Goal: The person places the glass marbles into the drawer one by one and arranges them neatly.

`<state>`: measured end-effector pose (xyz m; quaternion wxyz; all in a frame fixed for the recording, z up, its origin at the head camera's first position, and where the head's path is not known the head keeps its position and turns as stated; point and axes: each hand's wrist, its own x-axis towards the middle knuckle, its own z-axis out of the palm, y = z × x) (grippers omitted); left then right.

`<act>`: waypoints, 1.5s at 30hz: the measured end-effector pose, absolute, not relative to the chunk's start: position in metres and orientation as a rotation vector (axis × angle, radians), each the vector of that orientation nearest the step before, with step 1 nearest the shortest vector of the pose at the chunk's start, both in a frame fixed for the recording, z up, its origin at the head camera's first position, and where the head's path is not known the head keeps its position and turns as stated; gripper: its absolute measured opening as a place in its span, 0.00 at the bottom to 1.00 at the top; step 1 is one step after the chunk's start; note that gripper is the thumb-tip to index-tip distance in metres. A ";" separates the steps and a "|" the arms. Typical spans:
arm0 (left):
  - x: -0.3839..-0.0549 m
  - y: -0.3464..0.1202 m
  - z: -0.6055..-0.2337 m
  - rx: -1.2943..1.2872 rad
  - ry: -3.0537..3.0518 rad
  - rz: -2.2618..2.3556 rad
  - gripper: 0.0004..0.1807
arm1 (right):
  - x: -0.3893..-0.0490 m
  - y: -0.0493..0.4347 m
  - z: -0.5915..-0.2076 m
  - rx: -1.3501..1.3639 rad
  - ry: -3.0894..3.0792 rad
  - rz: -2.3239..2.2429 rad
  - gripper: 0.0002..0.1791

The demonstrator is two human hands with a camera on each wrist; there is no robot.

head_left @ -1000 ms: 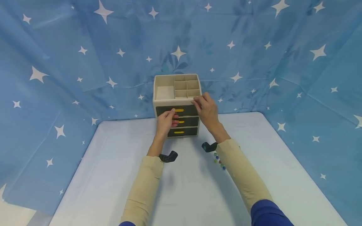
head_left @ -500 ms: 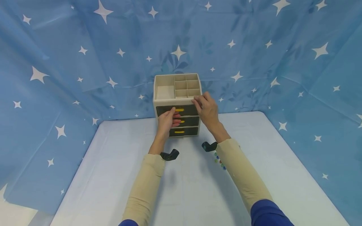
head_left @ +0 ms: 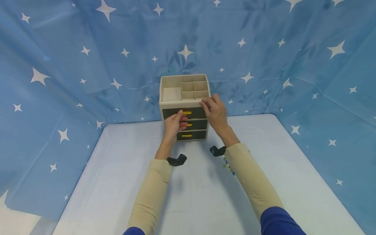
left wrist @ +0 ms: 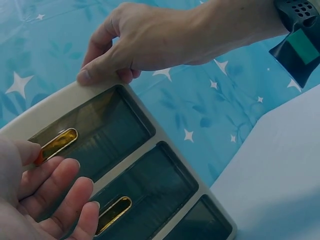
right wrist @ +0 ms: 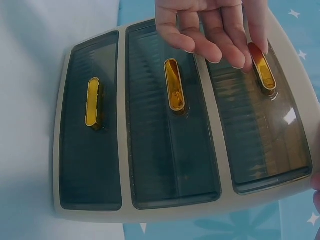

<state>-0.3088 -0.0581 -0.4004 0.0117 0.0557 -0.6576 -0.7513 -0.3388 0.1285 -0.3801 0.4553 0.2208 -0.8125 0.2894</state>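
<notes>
A cream desktop organizer (head_left: 176,105) with three dark translucent drawers and gold handles stands at the back of the table. All three drawers sit in their slots. My left hand (head_left: 172,126) pinches the end of the top drawer's handle (left wrist: 59,144) between thumb and forefinger, while its other fingers are loosely bent in front of the drawers. At the organizer's upper right corner, my right hand (head_left: 216,113) grips the rim, thumb on the front face and fingers bent round the side. In the right wrist view the top drawer's handle (right wrist: 265,72) is partly covered by left fingertips.
Several small coloured glass beads or marbles (head_left: 230,167) lie on the white tabletop (head_left: 194,195) beside my right forearm. The organizer's top has open compartments (head_left: 188,86). A blue star-patterned curtain (head_left: 132,75) hangs close behind it.
My left hand has shifted very slightly right along the top drawer's handle. The right hand keeps its hold on the organizer; the whole view has tilted down a little.
</notes>
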 end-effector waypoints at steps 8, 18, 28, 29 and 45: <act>-0.307 -0.058 -0.402 0.188 -2.019 -2.333 0.27 | -0.340 0.126 -0.380 0.549 -2.009 0.713 0.13; -0.301 -0.058 -0.404 0.162 -2.044 -2.307 0.28 | -0.340 0.129 -0.380 0.549 -1.999 0.722 0.14; -0.296 -0.058 -0.408 0.161 -2.054 -2.276 0.27 | -0.339 0.127 -0.380 0.529 -2.008 0.729 0.13; -0.296 -0.058 -0.408 0.159 -2.053 -2.275 0.27 | -0.339 0.127 -0.380 0.530 -2.008 0.730 0.13; -0.285 -0.057 -0.411 0.142 -2.019 -2.287 0.26 | -0.338 0.126 -0.379 0.516 -1.996 0.754 0.10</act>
